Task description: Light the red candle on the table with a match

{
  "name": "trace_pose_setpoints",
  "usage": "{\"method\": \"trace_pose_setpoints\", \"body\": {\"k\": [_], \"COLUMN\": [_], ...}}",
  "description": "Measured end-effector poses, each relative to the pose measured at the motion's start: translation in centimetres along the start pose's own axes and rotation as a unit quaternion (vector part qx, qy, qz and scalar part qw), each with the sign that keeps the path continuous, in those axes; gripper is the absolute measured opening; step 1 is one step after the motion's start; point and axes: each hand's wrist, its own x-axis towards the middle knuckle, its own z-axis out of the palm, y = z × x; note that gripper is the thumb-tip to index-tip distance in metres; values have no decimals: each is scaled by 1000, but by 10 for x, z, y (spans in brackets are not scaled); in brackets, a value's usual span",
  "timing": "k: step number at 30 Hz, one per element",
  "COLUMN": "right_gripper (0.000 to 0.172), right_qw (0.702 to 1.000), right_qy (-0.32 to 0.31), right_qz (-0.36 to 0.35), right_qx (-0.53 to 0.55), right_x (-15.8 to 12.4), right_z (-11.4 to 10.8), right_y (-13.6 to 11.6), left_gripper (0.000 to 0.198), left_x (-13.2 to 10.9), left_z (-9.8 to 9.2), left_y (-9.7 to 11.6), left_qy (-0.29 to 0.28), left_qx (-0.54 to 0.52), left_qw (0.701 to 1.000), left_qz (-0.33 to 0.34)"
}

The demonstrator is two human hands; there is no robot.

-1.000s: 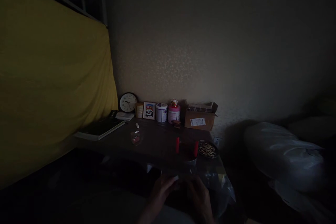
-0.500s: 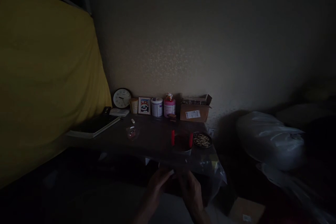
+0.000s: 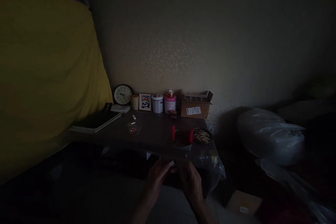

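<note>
In the dim light my left hand (image 3: 158, 173) is in front of the table edge, its fingers curled and its thumb stretched toward the right. Close beside it, my right hand (image 3: 192, 180) has its fingers bent inward. Whatever is between the fingertips is too dark to make out. Just beyond the hands, a round container (image 3: 184, 146) stands near the front of the table, with a red upright stick (image 3: 173, 133) at its left and another red stick (image 3: 191, 135) at its right. A round dish of matchstick-like pieces (image 3: 202, 135) sits to the right of it.
Along the wall stand a clock (image 3: 123, 94), a picture frame (image 3: 145, 102), a white tub (image 3: 158, 104), a pink tub (image 3: 170, 105) and a cardboard box (image 3: 194, 108). A small clear packet (image 3: 133, 129) lies mid-table. Plastic bags (image 3: 271, 136) fill the right side.
The view has tipped slightly downward, so the table things appear a little higher. Both hands hold nearly the same pose, a little higher in the picture.
</note>
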Motion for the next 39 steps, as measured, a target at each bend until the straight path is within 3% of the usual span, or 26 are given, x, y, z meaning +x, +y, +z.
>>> {"method": "trace_pose_setpoints", "body": {"k": [4,8,11,12,13,15,17,20,23,29,34,39], "right_gripper": [14,15,18,20,21,21,23,24,23,21,21,22], "right_qw": [1000,996,997,997,998,993,981,965,953,942,945,955], "right_qy": [25,79,5,-21,-4,25,49,88,122,166,157,132], "right_qz": [6,-50,-80,-65,-33,86,178,242,257,261,257,229], "right_qx": [-7,9,-17,-35,-56,-82,-53,43,104,128,128,136], "right_x": [6,13,11,10,9,7,7,11,16,23,23,25], "right_z": [-9,-21,-12,-8,-3,2,2,-5,-9,-13,-16,-17], "right_y": [-5,-22,-11,-3,6,20,26,19,9,4,15,21], "left_gripper": [28,28,27,27,26,26,28,33,35,33,37,37], "left_x": [4,11,8,5,2,-4,-9,-10,-8,3,19,29], "left_z": [-1,-1,3,5,6,6,5,1,-5,-24,-44,-50], "left_y": [-2,-2,5,8,11,17,19,16,9,-6,-16,-18], "left_qy": [-5,53,17,1,-2,2,17,40,49,61,83,82], "left_qx": [-25,-30,-52,-55,-50,-39,-43,-70,-84,-86,-52,-17], "left_qw": [1000,997,998,998,999,999,999,996,994,993,994,995], "left_qz": [-7,-52,-14,4,6,-5,-21,-34,-48,-42,-57,-44]}}
